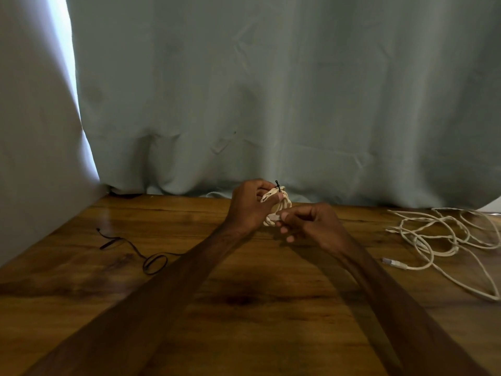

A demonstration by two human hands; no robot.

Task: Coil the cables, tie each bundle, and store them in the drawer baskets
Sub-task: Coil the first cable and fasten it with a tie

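Wooden table [244, 308]: both hands grip a cream coiled bundle [282, 204], black-tied.

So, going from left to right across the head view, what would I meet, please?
Black strap → left hand → coiled cable bundle → right hand → loose white cable.

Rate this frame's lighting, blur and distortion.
Head view: dim overall, the only bright light coming through the curtain gap at upper left; head view: forearms near the lens smeared, the coiled cable held by left hand and right hand soft but readable; head view: wide-angle bending slight, mostly at the corners.
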